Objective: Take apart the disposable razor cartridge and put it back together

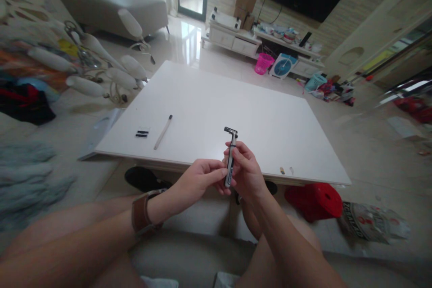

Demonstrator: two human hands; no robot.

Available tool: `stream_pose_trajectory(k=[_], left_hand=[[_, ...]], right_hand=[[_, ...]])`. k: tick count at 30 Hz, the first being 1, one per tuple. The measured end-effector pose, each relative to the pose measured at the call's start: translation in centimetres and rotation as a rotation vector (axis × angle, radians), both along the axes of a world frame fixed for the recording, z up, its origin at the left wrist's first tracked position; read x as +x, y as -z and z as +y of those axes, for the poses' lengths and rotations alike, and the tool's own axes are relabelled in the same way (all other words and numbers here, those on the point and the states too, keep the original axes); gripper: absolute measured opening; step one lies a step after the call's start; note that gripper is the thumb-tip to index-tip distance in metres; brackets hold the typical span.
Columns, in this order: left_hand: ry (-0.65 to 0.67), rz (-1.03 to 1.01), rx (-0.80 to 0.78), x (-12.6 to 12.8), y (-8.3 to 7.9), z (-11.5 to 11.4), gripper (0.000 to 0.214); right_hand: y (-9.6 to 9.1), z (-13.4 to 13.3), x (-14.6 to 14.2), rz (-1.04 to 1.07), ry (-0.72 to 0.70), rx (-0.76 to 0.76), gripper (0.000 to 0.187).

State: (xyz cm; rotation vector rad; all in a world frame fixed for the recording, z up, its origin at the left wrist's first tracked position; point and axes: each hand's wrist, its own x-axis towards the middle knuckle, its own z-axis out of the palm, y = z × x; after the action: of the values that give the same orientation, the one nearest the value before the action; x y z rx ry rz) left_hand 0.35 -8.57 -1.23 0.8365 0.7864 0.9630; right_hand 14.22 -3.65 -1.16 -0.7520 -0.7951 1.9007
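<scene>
A razor [230,164] with a silver and black handle stands nearly upright between my hands, its head at the top pointing left. My left hand [205,177] pinches the lower handle between thumb and fingers. Higher up, my right hand [246,166] grips the handle from the right, with its thumb along the side. Left of them on the white table [216,99] lie a thin pale stick [163,132] with a black end and a small clear pack [142,133] with two dark strips. Two tiny items, one brownish [282,170] and one pale [291,171], lie near the front edge at right.
A floor lamp [101,67] with several white shades stands by the table's left side. On the floor at right are a red roll-like object [313,202] and a printed plastic bag [374,222]. A white cabinet [232,40], pink basket [263,63] and fan [283,65] are beyond the table.
</scene>
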Motion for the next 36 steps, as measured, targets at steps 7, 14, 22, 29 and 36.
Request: stream_pose_trajectory(k=[7,14,22,29,36], left_hand=[[0.000,0.014,-0.014,0.09,0.07,0.03,0.033],[0.017,0.012,-0.003,-0.02,0.11,0.03,0.037],[0.053,-0.010,-0.021,-0.07,0.52,0.01,0.045],[0.082,-0.021,-0.032,-0.07,0.31,-0.10,0.051],[0.094,-0.029,-0.022,0.03,0.04,-0.15,0.055]], right_hand=[[0.09,-0.07,0.05,-0.021,-0.021,0.008,0.025],[0.12,0.03,0.09,-0.032,-0.057,0.007,0.026],[-0.13,-0.03,0.24,-0.049,-0.092,0.013,0.026],[-0.08,0.05,0.44,-0.060,-0.145,0.018,0.025],[-0.03,-0.08,0.65,-0.074,-0.181,0.041,0.023]])
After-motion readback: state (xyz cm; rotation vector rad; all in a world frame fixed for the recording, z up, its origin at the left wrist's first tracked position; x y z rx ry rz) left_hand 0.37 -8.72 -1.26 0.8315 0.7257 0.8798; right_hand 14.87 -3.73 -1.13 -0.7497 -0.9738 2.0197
